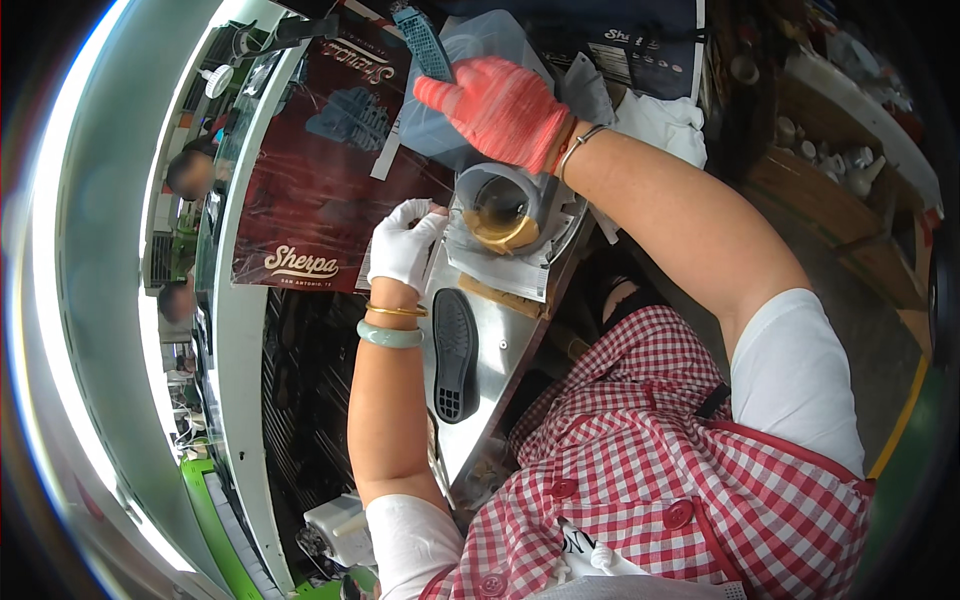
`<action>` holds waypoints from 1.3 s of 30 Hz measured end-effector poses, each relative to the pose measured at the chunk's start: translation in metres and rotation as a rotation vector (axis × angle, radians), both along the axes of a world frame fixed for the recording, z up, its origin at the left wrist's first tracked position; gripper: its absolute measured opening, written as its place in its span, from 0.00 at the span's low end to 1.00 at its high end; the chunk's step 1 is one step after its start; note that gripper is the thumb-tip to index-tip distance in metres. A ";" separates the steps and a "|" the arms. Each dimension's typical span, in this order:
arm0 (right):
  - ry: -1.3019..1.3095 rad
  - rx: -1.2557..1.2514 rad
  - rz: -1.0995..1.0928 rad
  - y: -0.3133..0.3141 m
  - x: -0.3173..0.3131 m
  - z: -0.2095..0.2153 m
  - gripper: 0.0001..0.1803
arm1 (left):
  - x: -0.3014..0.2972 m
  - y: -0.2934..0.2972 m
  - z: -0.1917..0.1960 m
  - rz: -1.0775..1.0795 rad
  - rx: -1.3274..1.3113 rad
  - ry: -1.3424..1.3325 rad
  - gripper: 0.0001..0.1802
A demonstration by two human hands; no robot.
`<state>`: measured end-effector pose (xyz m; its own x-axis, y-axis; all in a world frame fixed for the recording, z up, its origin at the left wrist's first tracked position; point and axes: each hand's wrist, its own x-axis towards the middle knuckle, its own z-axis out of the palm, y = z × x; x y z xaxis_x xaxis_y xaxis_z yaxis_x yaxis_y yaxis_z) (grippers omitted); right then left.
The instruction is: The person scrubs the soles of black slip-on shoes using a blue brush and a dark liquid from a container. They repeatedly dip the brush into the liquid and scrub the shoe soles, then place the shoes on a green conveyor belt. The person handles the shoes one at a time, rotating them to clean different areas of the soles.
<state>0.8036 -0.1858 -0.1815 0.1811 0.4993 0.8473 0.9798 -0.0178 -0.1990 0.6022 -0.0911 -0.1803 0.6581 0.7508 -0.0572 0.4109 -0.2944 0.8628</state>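
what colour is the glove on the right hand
Red-orange; the right hand wears it, while the left hand has a white one. Head view shows it best.

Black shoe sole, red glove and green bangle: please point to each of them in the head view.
black shoe sole (455, 352), head view, middle of the sole.
red glove (500, 108), head view, back of the right hand.
green bangle (389, 336), head view, band on the left wrist.

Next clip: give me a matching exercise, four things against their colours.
Things:
1. right glove
2. left glove
3. bangle
4. shoe sole

Colours:
A. pale green
B. black
C. red
D. white

Pairs: 1-C, 2-D, 3-A, 4-B
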 end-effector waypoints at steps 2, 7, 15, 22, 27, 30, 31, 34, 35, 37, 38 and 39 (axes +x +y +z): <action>-0.041 0.057 -0.031 0.002 0.002 -0.003 0.19 | -0.006 -0.009 0.009 0.035 -0.128 -0.065 0.06; -0.121 0.103 -0.081 0.007 0.001 -0.009 0.18 | -0.059 -0.011 0.010 0.206 -0.205 -0.102 0.07; -0.216 0.275 -0.041 -0.006 0.002 0.005 0.14 | -0.215 -0.028 -0.026 0.492 -0.164 -0.111 0.07; -0.312 0.296 -0.030 0.004 0.001 0.003 0.15 | -0.341 -0.059 -0.072 0.805 -0.139 0.121 0.08; -0.293 0.241 -0.048 0.011 0.011 -0.006 0.19 | -0.368 -0.060 -0.098 0.756 -0.001 0.266 0.11; -0.292 0.245 -0.037 0.010 0.014 -0.006 0.18 | -0.374 -0.062 -0.107 0.752 0.022 0.223 0.11; -0.284 0.251 -0.022 0.011 0.013 -0.006 0.18 | -0.378 -0.065 -0.109 0.768 0.023 0.204 0.11; -0.242 0.202 -0.052 0.008 0.009 -0.005 0.17 | -0.397 -0.072 -0.130 0.881 0.110 0.140 0.12; -0.233 0.196 -0.029 0.008 0.010 -0.005 0.17 | -0.403 -0.075 -0.130 0.900 0.085 0.174 0.12; -0.215 0.183 0.012 0.008 0.013 -0.004 0.17 | -0.412 -0.082 -0.129 0.930 0.036 0.241 0.12; -0.253 0.216 0.016 0.007 0.016 -0.003 0.18 | -0.401 -0.086 -0.121 0.905 0.229 0.310 0.12; -0.297 0.246 0.022 0.009 0.017 -0.006 0.18 | -0.386 -0.098 -0.108 0.876 0.417 0.368 0.12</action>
<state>0.8208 -0.1765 -0.1870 -0.0989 0.2757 0.9561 0.9950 0.0167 0.0981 0.2160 -0.1887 -0.2884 -0.1339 0.9639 0.2301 0.8426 -0.0115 0.5385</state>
